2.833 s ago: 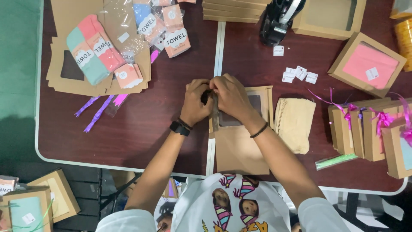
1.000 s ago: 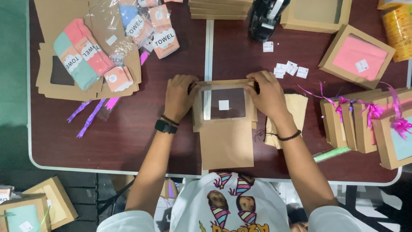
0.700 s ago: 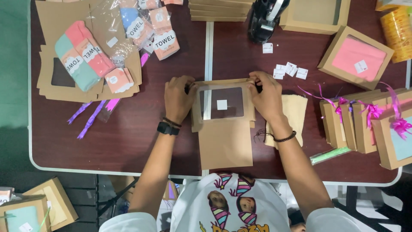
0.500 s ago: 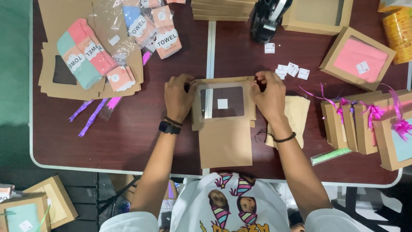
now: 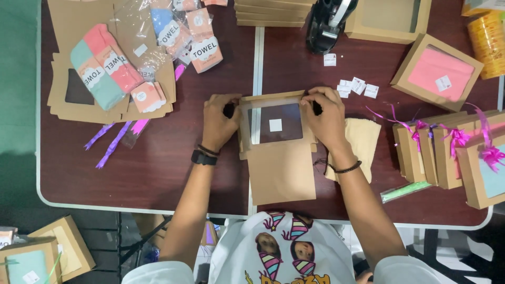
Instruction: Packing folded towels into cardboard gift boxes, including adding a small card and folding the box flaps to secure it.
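Note:
A flat brown cardboard box blank (image 5: 280, 168) with a clear window and a small white sticker lies on the dark table (image 5: 158, 173) in front of me. My left hand (image 5: 220, 122) grips its left side flap, fingers curled over the edge. My right hand (image 5: 326, 118) holds the right side flap the same way. The window panel is raised between both hands, and the long plain flap points toward me. A black watch is on my left wrist, a thin dark band on the right.
Packaged towels (image 5: 105, 71) and flat box blanks (image 5: 68, 102) lie at the far left, purple ribbons (image 5: 113, 142) near them. A tape dispenser (image 5: 326, 23), small white stickers (image 5: 357, 87), a pink-filled open box (image 5: 436, 71) and ribboned finished boxes (image 5: 452, 152) sit to the right.
Earlier both hands were bunched together at the box's top edge. They have moved apart to its left and right flaps, and the window panel now faces up between them.

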